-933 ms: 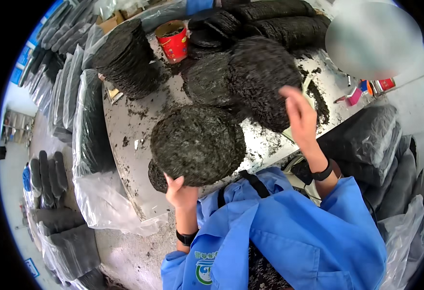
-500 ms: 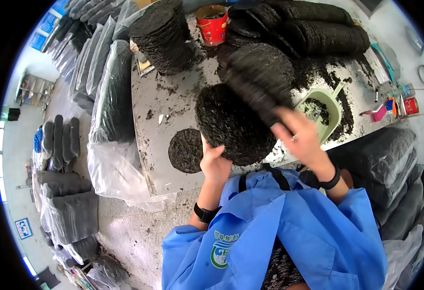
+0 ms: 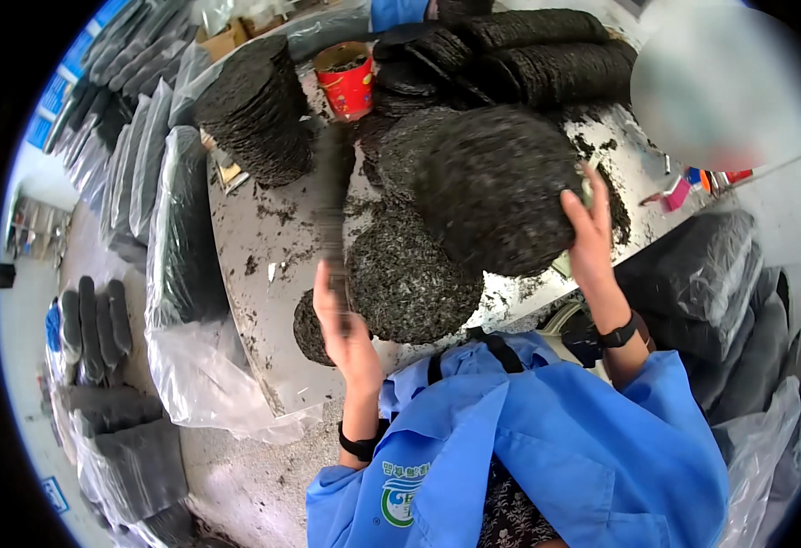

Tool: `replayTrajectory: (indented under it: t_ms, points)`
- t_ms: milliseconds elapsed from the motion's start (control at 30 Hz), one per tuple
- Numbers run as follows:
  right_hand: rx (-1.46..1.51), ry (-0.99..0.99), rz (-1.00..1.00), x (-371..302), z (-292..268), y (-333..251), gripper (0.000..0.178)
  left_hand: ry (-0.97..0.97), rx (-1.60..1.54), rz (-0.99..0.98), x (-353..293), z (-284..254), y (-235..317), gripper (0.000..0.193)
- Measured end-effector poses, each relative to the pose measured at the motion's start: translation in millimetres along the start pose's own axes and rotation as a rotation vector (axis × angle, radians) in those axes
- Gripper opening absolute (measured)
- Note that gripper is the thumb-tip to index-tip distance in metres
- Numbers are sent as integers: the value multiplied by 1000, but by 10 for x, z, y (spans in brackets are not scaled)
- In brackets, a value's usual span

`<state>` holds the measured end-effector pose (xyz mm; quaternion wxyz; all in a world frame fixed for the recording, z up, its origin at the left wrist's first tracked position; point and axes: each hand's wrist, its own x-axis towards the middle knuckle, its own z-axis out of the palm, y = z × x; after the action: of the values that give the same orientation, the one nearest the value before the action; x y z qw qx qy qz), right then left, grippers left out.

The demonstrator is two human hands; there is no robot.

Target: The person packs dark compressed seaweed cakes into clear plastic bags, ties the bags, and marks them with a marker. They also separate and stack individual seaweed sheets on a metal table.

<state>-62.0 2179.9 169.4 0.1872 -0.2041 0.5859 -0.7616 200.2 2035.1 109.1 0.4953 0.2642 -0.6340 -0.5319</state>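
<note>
My left hand (image 3: 353, 352) grips a round dried seaweed cake (image 3: 332, 196) that stands nearly edge-on and is smeared by motion. On the right, my right hand (image 3: 592, 242) holds another large, dark seaweed cake (image 3: 501, 192), its broad face turned up and its fingers at the right rim. Between the hands, a flat round seaweed cake (image 3: 414, 288) lies on the table near the front edge. A smaller seaweed disc (image 3: 309, 331) is partly hidden behind my left hand. The held right cake overlaps another round cake (image 3: 405, 151) behind it.
A tall stack of seaweed cakes (image 3: 254, 114) and a red bucket (image 3: 346, 87) stand at the back left. Rows of cakes (image 3: 556, 73) lie at the back. Plastic-wrapped bundles (image 3: 186, 237) flank the left; bagged packs (image 3: 684, 274) sit at right. Dark crumbs litter the white table (image 3: 254, 274).
My hands have moved apart. The left has lifted a cake upright to the left; the right now holds its cake broad-side, where it was tilted before. The view has shifted, and the green scoop is now mostly hidden.
</note>
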Motion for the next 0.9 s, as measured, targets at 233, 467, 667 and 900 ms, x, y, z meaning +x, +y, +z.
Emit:
replayTrajectory:
  t_ms: [233, 467, 667, 900]
  points:
    - [290, -137, 231, -298, 222, 238, 48, -510, 611, 445, 227, 292, 529, 42]
    - [190, -188, 357, -491, 613, 185, 44, 54, -554, -636, 145, 117, 233, 80]
    - [-29, -550, 245, -456, 870, 407, 46, 317, -610, -476, 63, -873, -231, 67]
    - [-1028, -1009, -546, -575, 597, 544, 72, 586, -337, -663, -466, -1775, -952, 78]
